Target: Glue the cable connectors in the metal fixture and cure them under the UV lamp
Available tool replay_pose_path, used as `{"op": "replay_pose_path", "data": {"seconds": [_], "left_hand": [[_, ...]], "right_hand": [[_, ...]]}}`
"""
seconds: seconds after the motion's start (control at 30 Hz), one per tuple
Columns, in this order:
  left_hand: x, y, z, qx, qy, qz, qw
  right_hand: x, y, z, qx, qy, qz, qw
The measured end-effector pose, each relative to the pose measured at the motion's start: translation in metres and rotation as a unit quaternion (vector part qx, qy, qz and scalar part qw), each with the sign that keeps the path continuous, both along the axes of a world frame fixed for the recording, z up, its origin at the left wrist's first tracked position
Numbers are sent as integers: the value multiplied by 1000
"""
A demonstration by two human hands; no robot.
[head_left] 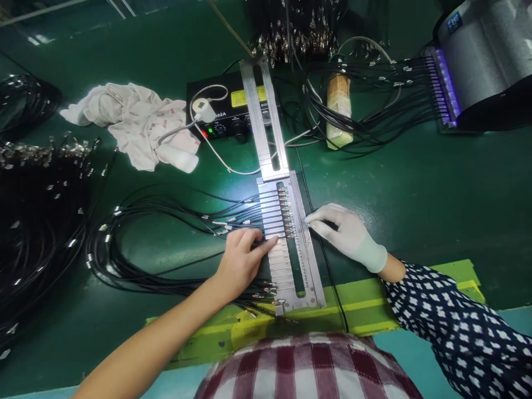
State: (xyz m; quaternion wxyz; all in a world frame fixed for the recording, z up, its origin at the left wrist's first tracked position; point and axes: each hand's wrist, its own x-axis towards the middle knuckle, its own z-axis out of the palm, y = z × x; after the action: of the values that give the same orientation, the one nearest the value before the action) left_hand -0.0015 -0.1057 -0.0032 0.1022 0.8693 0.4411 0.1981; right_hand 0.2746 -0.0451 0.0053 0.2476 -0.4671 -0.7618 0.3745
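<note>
A slotted metal fixture [297, 277] lies on the green bench, with black cables [272, 210] side by side in its upper grooves and their stripped, coloured ends over the long opening. My bare left hand [245, 257] is closed on a black cable at the fixture's left side, its index fingertip pressed on the grooves just below the filled ones. On the other side, my right hand [344, 233] wears a white glove; thumb and forefinger meet at the fixture's right edge. Whatever is between them is too small to make out. More loose cable ends [266, 291] lie below my left hand.
Behind the fixture, a slotted metal bar [264, 122] leans across a black control box [216, 124]. A white cloth [141, 122] lies left of it, near a large cable bundle [37, 221]. At right, cables run into a purple-lit machine [444, 88], past a taped block [338, 111].
</note>
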Motion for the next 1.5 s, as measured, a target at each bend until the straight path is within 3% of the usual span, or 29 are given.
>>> {"op": "replay_pose_path", "data": {"seconds": [0.2,0.37,0.5,0.67,0.87,1.0,1.27,1.4,1.5], "left_hand": [[-1,-7,1,-36,57,-1,998],[-21,-18,27,-200,-65,-1,978],[-36,-42,35,-258,-37,24,965],[-35,-48,29,-225,-58,44,972],[-6,-17,21,-120,-136,37,983],[10,-2,11,-61,-79,-18,995],[6,3,2,82,2,-88,993],[6,6,2,81,3,-126,989],[4,3,3,43,-15,-100,994]], "right_hand": [[-1,0,2,15,-3,-2,1000],[7,-14,5,37,-7,33,999],[11,-23,3,56,-24,51,997],[8,-21,3,50,-28,43,997],[7,-20,4,43,-26,36,998],[8,-20,3,36,-21,38,998],[8,-19,-3,31,-18,37,999],[9,-18,-3,32,-24,39,998],[9,-18,-2,34,-25,39,998]]}}
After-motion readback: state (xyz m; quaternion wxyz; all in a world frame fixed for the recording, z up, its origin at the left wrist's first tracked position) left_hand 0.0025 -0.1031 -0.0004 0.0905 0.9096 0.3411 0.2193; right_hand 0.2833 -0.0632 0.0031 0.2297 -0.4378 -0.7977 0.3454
